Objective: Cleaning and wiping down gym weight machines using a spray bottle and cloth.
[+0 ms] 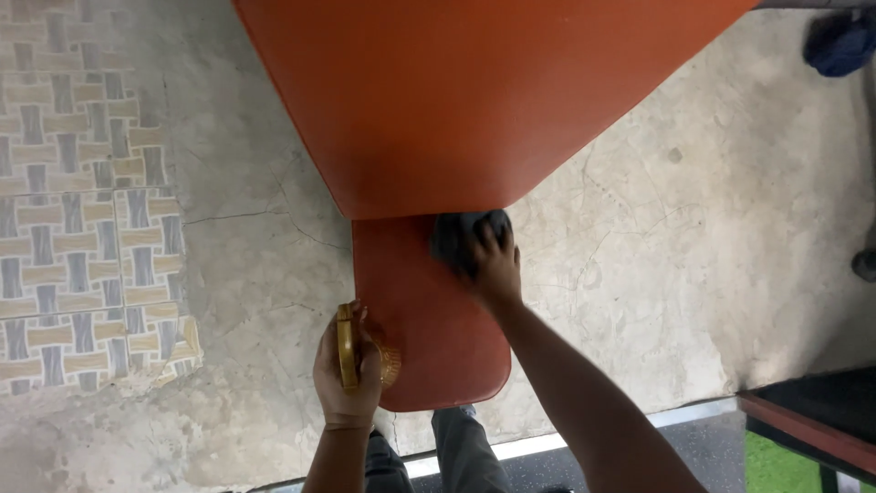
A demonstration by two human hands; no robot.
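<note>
An orange-red padded chair stands in front of me, its big backrest (474,91) filling the top of the view and its seat (429,319) lower down. My right hand (497,265) presses a dark grey cloth (461,233) against the seat where it meets the backrest. My left hand (347,365) is shut on a gold-coloured part of the chair frame (347,347) at the seat's left edge, beside a ribbed gold knob (390,363).
The floor is cracked pale concrete (684,274), with a patterned tile patch (73,228) at the left. A dark blue thing (839,41) lies at the top right. A dark bench edge (803,420) and green mat (785,466) sit at the lower right.
</note>
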